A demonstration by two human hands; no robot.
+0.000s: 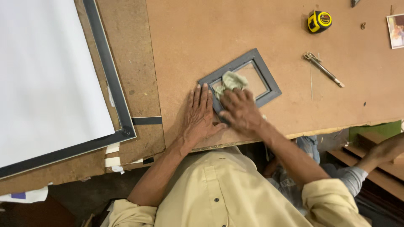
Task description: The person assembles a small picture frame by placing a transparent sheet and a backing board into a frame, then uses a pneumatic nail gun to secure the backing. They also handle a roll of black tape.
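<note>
1. Small grey picture frame (240, 80) flat on brown board worktop (269, 29), skewed to the table edge, near corner close to that edge.
2. Left hand (199, 115) flat, fingers spread, gripping nothing; pressed on the board at the frame's left corner, fingertips touching or just beside it. Risk: frame slipping sideways, since braced at one corner only.
3. Right hand (240, 110) curled loosely over crumpled pale cloth (230, 81), pushing it onto the glazing. Risk: hard pressure on the pane centre, cracking or popping it from the rebate; cannot tell how well seated.
4. Grit on board: possible scratches.
5. Yellow tape measure (319, 21) and metal hand tool (324, 69) well apart, no snag hazard.
6. Large white sheet in dark frame (113, 80) near left elbow; bump possible.
</note>
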